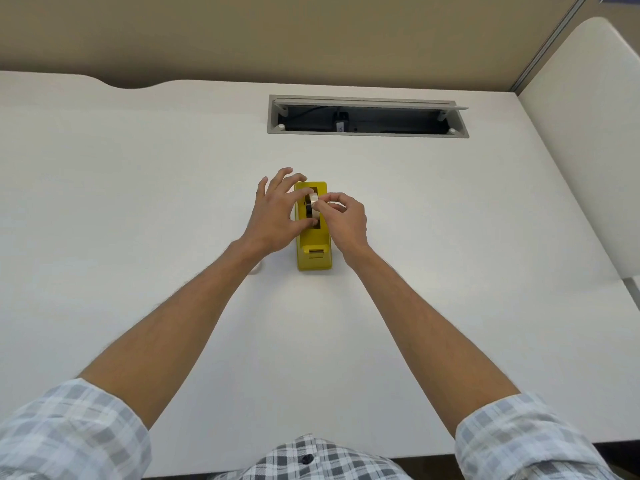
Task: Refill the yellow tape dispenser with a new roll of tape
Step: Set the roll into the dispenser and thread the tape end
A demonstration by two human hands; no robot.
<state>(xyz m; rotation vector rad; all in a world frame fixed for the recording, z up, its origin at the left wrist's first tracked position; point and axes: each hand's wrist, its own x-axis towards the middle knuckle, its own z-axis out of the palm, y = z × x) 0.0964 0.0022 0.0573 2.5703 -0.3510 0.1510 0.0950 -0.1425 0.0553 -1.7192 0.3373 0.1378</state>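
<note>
White surface (138, 202) carries the yellow dispenser (314, 252), roll of tape (309, 210) seated in its well, your left hand (277, 216) bracing the roll between thumb and forefinger while your right hand (346, 221) pinches its top, likely seeking the loose end.

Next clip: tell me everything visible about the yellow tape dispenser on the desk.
The tape dispenser is a yellow block, plastic by its look, standing upright on the white desk, its long axis pointing away from the person. The cutter end faces the person. A tape roll with a dark core sits on edge in its rectangular top slot. The left hand brackets the roll with thumb and forefinger; the right hand pinches the roll's top.
</note>
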